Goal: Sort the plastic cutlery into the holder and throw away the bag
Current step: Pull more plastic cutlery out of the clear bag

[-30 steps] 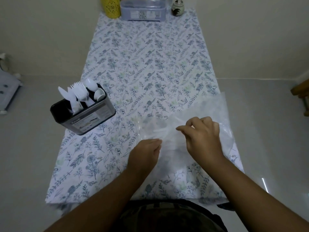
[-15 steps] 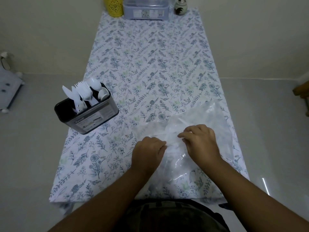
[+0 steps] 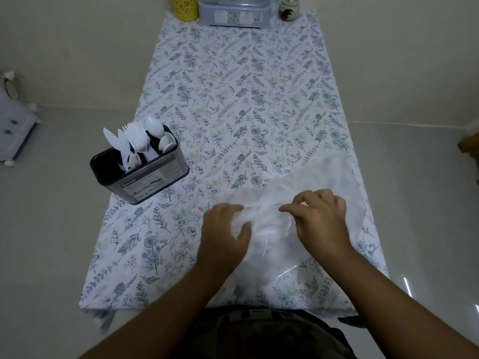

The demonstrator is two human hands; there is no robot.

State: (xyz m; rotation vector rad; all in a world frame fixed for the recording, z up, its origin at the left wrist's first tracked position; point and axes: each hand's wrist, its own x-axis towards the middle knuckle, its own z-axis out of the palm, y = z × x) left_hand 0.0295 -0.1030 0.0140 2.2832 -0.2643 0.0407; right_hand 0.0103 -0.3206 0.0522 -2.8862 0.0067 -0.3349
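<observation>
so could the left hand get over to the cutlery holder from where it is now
Probably yes. The left hand grips the clear bag, and the cutlery holder stands up and to its left at the table edge. Only bare tablecloth lies between them, though it would have to let go of the bag first.

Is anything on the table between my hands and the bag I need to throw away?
Nothing visible. Both the left hand and right hand are already on the bag; the holder stands apart to the left.
</observation>
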